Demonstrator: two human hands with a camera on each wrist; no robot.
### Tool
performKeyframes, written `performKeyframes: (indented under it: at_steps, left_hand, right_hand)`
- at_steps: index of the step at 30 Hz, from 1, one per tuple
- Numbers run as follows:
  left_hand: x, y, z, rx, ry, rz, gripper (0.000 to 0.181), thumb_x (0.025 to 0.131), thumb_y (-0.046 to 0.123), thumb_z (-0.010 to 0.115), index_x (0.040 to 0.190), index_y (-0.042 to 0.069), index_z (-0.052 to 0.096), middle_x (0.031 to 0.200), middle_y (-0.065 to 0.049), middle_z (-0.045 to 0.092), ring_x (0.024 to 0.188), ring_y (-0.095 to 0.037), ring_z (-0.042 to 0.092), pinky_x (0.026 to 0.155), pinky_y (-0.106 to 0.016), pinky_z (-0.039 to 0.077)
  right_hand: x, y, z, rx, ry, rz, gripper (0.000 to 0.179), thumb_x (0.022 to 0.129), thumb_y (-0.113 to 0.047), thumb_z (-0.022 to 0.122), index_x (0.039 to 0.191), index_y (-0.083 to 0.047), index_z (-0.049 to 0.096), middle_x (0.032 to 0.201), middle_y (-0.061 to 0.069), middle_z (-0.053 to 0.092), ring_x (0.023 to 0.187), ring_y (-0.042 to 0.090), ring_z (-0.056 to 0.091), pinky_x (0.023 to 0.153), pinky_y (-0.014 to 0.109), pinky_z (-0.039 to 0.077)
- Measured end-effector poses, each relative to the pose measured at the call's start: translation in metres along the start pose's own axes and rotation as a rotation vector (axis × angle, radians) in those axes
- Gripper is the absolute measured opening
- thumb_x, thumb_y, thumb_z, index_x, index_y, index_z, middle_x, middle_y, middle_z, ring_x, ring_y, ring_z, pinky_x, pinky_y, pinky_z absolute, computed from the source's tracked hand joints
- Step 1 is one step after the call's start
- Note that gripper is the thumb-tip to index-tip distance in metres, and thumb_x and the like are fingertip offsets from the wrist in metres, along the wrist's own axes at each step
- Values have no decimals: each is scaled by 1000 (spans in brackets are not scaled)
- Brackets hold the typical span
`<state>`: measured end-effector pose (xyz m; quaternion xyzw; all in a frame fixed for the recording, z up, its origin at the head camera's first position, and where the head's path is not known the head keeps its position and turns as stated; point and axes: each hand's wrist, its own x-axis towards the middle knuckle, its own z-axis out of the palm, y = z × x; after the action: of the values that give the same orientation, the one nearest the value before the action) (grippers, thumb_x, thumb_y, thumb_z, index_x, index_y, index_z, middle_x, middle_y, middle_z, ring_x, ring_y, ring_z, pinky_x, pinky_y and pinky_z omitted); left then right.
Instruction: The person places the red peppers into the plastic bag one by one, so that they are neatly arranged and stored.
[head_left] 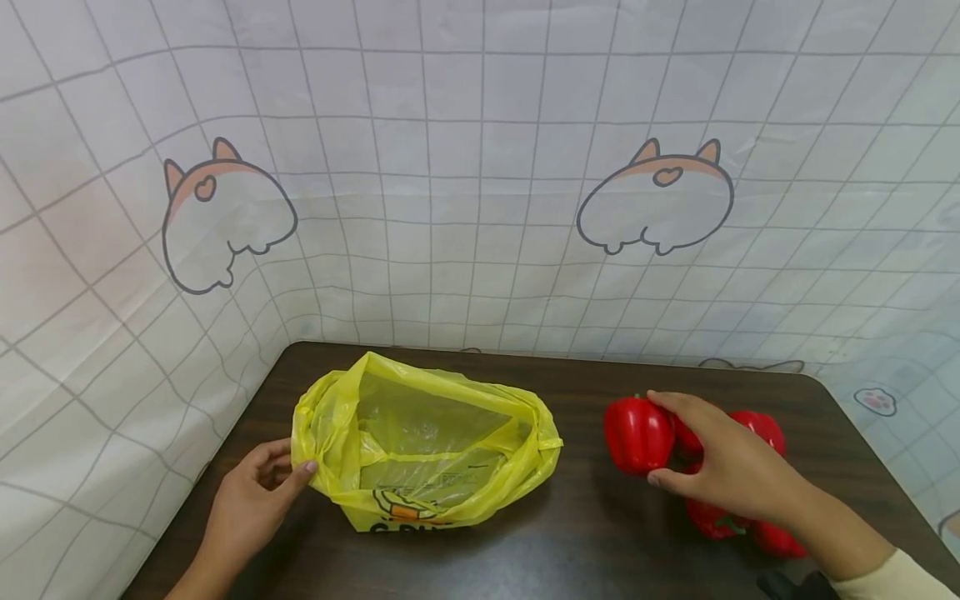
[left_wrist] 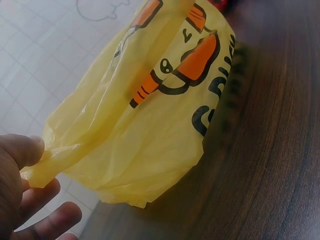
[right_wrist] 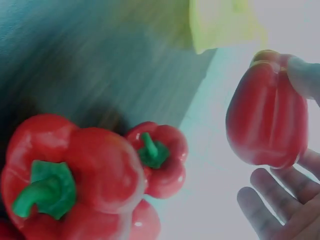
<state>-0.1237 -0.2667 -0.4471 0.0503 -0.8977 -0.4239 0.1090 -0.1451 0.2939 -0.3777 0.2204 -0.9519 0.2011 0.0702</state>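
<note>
A yellow plastic bag with a printed duck stands on the dark table, its mouth spread wide toward the head camera. At its left rim my left hand pinches the plastic between thumb and fingers; the left wrist view shows the gathered edge of the bag in that grip. My right hand holds a red bell pepper between thumb and fingertips, lifted to the right of the bag. In the right wrist view the held pepper is apart from several other red peppers with green stems.
The other bell peppers lie grouped at the table's right side, partly hidden under my right forearm. A dark wood-grain table meets a white gridded cloth with cartoon prints behind and beside it. A black object shows below my right wrist.
</note>
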Motion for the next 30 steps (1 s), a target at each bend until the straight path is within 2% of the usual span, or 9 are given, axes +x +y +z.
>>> performKeyframes:
  at_steps: [5,11,19,26,30]
  left_hand:
    - [1,-1,0,1,6,1,54,95,43,75,131,5,63,104,-8,76,85,-11,67,68,-25,53]
    - [0,-1,0,-2,-8,-5,57,95,44,74,132,3,62,105,-8,75,86,-12,67,68,-25,52]
    - [1,0,0,-9,-18,-22,59,94,46,74,133,4,61,106,-8,75,87,-14,67,69,-25,52]
    - [0,-3,1,-9,-19,-19,58,94,47,74,132,5,62,106,-7,75,87,-13,66,69,-25,52]
    - [1,-3,1,-12,-7,-8,55,94,45,75,131,6,63,104,-6,75,86,-12,67,69,-25,52]
  right_hand:
    - [7,-2,0,22,18,-16,96,74,-50,91,151,-13,46,144,14,54,118,37,60,78,55,58]
    - [15,-9,-2,86,8,9,98,73,-43,94,152,-15,45,144,13,53,114,37,60,74,51,59]
    - [28,-25,-7,113,6,-7,96,76,-51,90,154,-17,44,145,13,53,113,34,60,76,52,59]
    - [38,-35,-6,154,1,-11,97,74,-47,92,152,-15,45,140,10,56,109,28,63,75,43,60]
    - [43,-41,-6,153,3,-18,96,75,-48,92,153,-16,45,142,10,55,109,27,63,75,42,60]
